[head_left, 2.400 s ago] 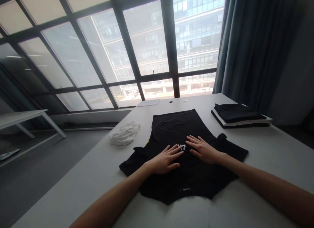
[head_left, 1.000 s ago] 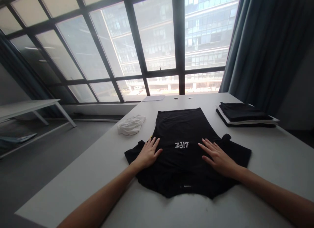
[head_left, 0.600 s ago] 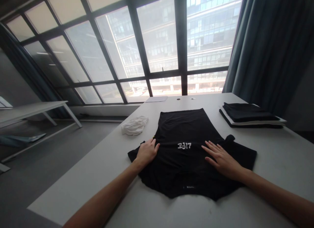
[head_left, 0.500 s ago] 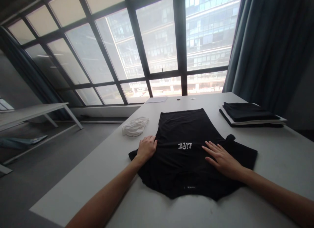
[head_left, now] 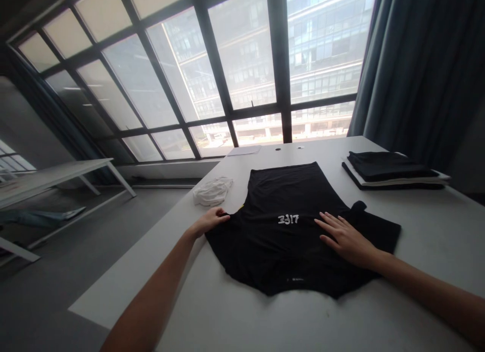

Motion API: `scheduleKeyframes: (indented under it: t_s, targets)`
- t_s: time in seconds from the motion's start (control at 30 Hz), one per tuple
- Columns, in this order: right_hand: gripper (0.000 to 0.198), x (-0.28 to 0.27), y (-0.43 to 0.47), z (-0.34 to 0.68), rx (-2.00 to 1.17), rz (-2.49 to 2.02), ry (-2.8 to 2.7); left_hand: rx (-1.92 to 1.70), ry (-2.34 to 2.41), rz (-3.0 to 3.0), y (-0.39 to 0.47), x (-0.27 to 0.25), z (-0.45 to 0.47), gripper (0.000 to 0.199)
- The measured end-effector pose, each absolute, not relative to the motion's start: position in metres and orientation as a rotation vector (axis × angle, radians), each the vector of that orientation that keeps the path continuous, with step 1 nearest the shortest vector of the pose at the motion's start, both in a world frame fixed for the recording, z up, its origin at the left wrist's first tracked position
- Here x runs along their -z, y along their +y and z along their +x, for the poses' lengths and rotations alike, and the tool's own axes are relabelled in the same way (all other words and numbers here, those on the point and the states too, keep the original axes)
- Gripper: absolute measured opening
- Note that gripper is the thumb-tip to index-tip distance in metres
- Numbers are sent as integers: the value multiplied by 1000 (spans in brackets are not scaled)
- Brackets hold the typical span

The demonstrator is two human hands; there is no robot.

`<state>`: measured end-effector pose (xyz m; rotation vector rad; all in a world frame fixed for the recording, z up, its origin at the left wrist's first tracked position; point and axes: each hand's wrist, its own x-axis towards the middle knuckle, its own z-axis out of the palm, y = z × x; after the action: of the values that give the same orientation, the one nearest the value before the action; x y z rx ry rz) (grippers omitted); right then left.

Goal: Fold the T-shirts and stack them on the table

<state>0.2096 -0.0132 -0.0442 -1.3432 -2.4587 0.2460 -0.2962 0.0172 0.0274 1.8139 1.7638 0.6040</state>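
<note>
A black T-shirt (head_left: pixel 284 190) with white lettering lies spread on the white table, its neck edge toward me and its hem toward the window. My left hand (head_left: pixel 209 221) pinches the edge of the sleeve on the left side. Flat on the shirt, to the right of the lettering, rests my right hand (head_left: pixel 346 241) with its fingers stretched out. Just beyond my left hand sits a crumpled white cloth (head_left: pixel 212 191), apart from the shirt.
Folded black and white garments (head_left: pixel 394 170) are stacked at the table's right. A paper sheet (head_left: pixel 244 150) lies at the far edge of the white table (head_left: pixel 125 296). Another table (head_left: pixel 56 176) stands to the left, across the floor. A dark curtain (head_left: pixel 413 74) hangs at right.
My left hand has moved left from the shirt's side onto the sleeve and closed on its edge; the sleeve now lies straighter. My right hand stays flat on the shirt.
</note>
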Motion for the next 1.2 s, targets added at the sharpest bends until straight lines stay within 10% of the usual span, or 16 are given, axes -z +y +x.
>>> scheduleKeyframes:
  t_s: [0.4,1.2]
  targets:
    - [64,45,-13,209,-212,-1360,-2470,-441,2189,1832,15,-27,-288,26]
    - [62,42,-14,208,-224,-1349,-2474,-313,2360,1934,120,-8,-212,28]
